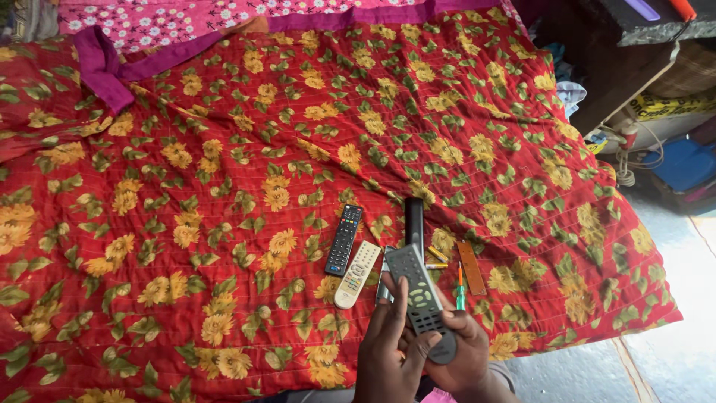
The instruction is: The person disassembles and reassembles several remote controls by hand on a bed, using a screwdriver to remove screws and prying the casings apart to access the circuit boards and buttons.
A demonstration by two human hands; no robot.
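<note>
Grey remote (pixel 419 291) is gripped in both hands, left (pixel 388 347) and right (pixel 464 351), above the bedspread (pixel 224 186).

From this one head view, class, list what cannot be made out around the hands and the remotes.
- Grey remote: lower end hidden by the left hand and right hand.
- Silver thing behind it: mostly covered, kind unclear.
- Screwdriver: tip too small.
- Wrists: cut off by the bottom edge.
</note>
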